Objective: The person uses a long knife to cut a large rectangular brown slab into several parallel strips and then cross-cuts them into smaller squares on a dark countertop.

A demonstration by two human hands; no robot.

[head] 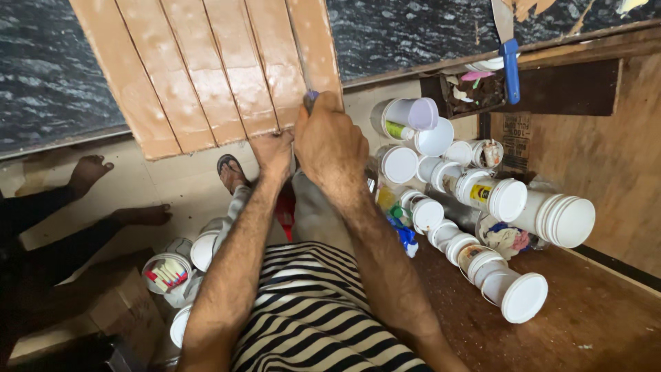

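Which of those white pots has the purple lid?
The pot at the top of the cluster, nearest the right hand. Its lid is pale purple; the others have white lids.

Dark marbled wall [427,31], pale floor [186,182] — brown wooden shelving [606,158] at right.

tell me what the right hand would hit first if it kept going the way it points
Most likely the brown slatted wooden panel: the right hand points up at it, its tool tip apparently at the panel's lower edge, though depth is unclear.
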